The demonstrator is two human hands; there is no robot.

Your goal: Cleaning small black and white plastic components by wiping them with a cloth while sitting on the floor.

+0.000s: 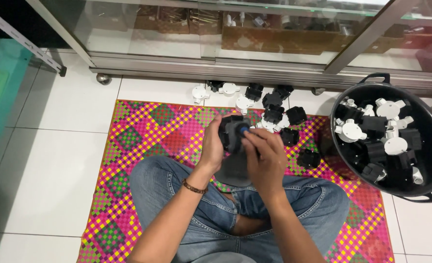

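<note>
Our left hand [213,146] grips a black junction box [232,132]; our right hand [264,158] pinches a blue-tipped tool [244,130] against it (above the woven mat [148,131]).

Matt black plastic box [233,134]; glossy black plastic tub [423,119]; woven, bright mat [148,131]; glossy white tiled floor [55,141]; blue denim jeans [162,187]; beaded bracelet [194,187].

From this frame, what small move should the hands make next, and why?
Probably keep the left hand steady on the black junction box while the right hand works the blue-tipped tool at its face. The tip already meets the box, both hands are closed around their items, and neither the pile on the mat nor the black tub is being reached for.
</note>
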